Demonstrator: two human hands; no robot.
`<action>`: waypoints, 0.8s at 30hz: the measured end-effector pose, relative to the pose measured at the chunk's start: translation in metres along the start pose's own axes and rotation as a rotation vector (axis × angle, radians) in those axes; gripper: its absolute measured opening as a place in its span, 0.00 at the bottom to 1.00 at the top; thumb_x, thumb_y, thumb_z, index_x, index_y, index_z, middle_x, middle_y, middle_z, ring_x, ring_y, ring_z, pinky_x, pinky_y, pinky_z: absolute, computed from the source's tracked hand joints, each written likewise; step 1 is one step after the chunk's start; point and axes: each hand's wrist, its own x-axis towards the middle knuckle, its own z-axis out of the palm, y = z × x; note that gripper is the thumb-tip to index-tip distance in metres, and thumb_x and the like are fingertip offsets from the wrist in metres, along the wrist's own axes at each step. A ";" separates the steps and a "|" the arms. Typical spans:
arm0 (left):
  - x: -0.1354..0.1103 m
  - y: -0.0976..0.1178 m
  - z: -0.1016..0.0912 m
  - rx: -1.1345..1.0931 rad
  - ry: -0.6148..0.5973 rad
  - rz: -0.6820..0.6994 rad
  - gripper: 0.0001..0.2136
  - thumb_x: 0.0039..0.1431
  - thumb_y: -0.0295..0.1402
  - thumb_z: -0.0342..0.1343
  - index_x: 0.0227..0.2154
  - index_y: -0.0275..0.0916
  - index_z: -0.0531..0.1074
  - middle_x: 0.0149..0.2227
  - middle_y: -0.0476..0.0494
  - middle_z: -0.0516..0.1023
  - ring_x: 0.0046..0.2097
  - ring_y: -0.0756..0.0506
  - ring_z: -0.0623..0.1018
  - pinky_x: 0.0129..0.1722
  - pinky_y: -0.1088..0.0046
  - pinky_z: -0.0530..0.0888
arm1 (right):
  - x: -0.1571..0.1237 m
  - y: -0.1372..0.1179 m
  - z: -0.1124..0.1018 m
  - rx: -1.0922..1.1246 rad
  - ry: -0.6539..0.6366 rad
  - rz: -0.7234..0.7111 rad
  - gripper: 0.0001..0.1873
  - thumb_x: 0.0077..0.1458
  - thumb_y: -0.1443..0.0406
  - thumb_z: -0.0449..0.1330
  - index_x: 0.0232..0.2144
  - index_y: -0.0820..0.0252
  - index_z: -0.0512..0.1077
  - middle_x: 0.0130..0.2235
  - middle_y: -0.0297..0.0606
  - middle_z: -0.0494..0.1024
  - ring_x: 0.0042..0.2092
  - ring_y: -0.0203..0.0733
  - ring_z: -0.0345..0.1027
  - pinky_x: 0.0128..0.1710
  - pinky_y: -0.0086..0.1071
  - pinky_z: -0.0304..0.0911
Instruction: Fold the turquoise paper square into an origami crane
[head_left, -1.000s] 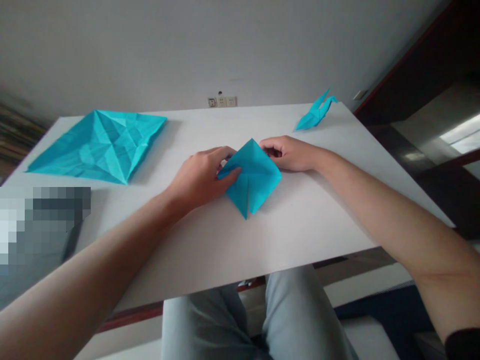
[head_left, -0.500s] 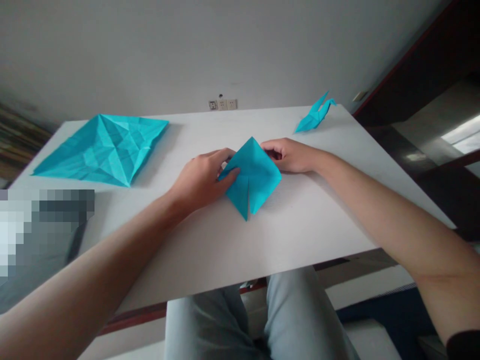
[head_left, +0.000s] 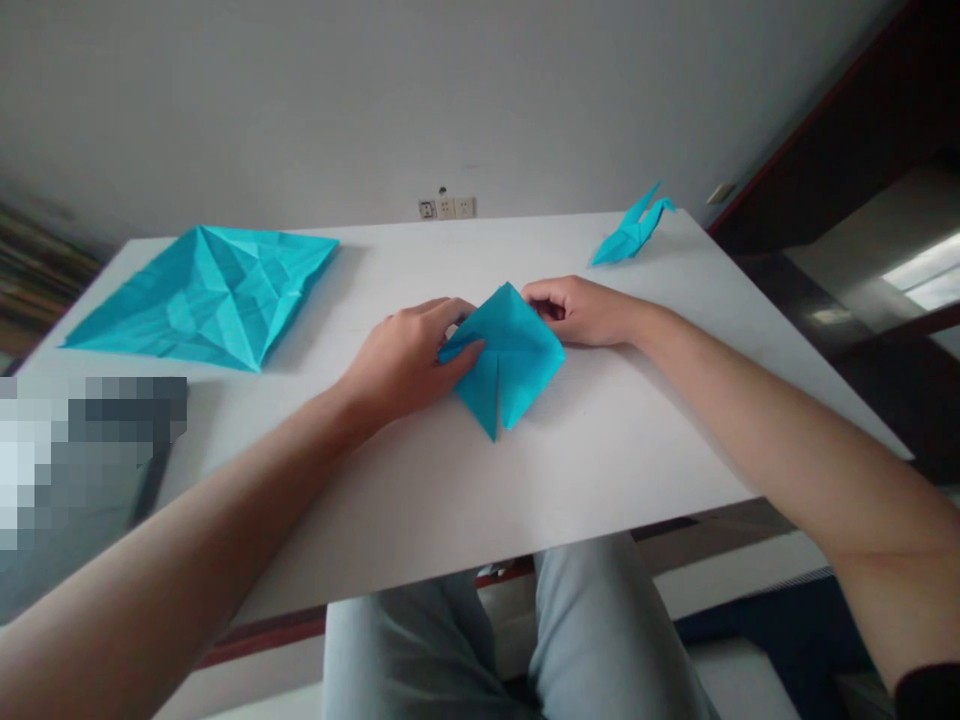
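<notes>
A folded blue origami paper [head_left: 517, 350] is held just above the middle of the white table, diamond-shaped, with a slit running down its lower half. My left hand [head_left: 416, 355] grips its left corner, thumb on the front face and fingers behind. At the upper right edge, my right hand [head_left: 574, 310] is closed with curled fingers; its fingertips are partly hidden behind the paper, which they seem to pinch. Both forearms reach in from the sides.
A creased blue paper sheet [head_left: 217, 300] lies on the left of the white table [head_left: 420, 510]. At the back right stands a blue paper crane [head_left: 630, 235]. A pixelated dark object [head_left: 90, 480] is at the left edge. Wall sockets [head_left: 446, 208] sit behind the table.
The top corner of the folded paper has tipped slightly lower and to the right. Both hands keep nearly the same place and grip.
</notes>
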 end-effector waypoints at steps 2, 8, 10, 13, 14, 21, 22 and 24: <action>0.000 0.000 0.000 0.005 -0.002 0.007 0.14 0.80 0.46 0.59 0.53 0.44 0.83 0.49 0.37 0.91 0.43 0.37 0.84 0.46 0.61 0.74 | 0.000 0.000 0.000 -0.001 0.001 0.003 0.20 0.65 0.48 0.83 0.47 0.53 0.87 0.39 0.31 0.82 0.40 0.43 0.66 0.43 0.39 0.62; 0.000 0.001 -0.001 0.003 0.006 0.018 0.11 0.80 0.46 0.60 0.46 0.46 0.79 0.45 0.40 0.88 0.41 0.39 0.81 0.45 0.61 0.72 | -0.001 -0.002 0.001 0.018 0.013 0.032 0.19 0.62 0.49 0.85 0.43 0.51 0.86 0.41 0.34 0.84 0.43 0.47 0.70 0.44 0.40 0.63; 0.000 0.001 -0.001 0.000 0.001 0.015 0.10 0.80 0.45 0.60 0.46 0.45 0.80 0.45 0.39 0.88 0.41 0.38 0.82 0.45 0.61 0.73 | -0.001 -0.002 0.001 0.016 0.007 0.032 0.19 0.62 0.48 0.84 0.43 0.51 0.86 0.40 0.33 0.84 0.43 0.47 0.70 0.44 0.40 0.63; 0.000 0.001 0.000 -0.004 0.000 0.015 0.10 0.81 0.44 0.61 0.47 0.45 0.80 0.47 0.39 0.89 0.42 0.38 0.83 0.45 0.61 0.74 | -0.001 -0.003 0.001 0.012 0.007 0.026 0.20 0.63 0.47 0.84 0.43 0.51 0.86 0.39 0.32 0.83 0.41 0.45 0.69 0.42 0.40 0.62; 0.000 0.001 0.000 -0.005 0.002 0.017 0.10 0.81 0.44 0.61 0.47 0.45 0.80 0.47 0.39 0.90 0.43 0.38 0.84 0.45 0.61 0.74 | -0.001 -0.002 0.001 0.009 0.008 0.021 0.21 0.63 0.46 0.84 0.43 0.51 0.86 0.38 0.32 0.83 0.41 0.45 0.68 0.42 0.39 0.62; 0.000 0.000 0.001 0.011 -0.005 0.023 0.11 0.81 0.46 0.62 0.48 0.45 0.81 0.49 0.38 0.90 0.45 0.36 0.86 0.46 0.60 0.76 | -0.001 -0.006 0.002 -0.002 0.023 0.039 0.22 0.61 0.45 0.87 0.43 0.50 0.87 0.39 0.34 0.85 0.43 0.48 0.71 0.42 0.39 0.66; 0.000 0.000 0.001 0.012 -0.009 0.021 0.11 0.81 0.46 0.62 0.49 0.45 0.80 0.50 0.37 0.90 0.45 0.36 0.86 0.46 0.60 0.76 | -0.001 -0.007 0.002 -0.004 0.030 0.040 0.22 0.61 0.44 0.87 0.43 0.49 0.88 0.39 0.35 0.85 0.43 0.49 0.72 0.42 0.40 0.67; -0.001 0.001 0.001 0.011 -0.018 0.023 0.12 0.81 0.47 0.61 0.49 0.45 0.80 0.51 0.36 0.90 0.46 0.35 0.87 0.47 0.59 0.76 | -0.001 -0.009 0.002 -0.008 0.037 0.043 0.22 0.61 0.44 0.88 0.42 0.49 0.87 0.38 0.35 0.85 0.44 0.50 0.71 0.42 0.40 0.67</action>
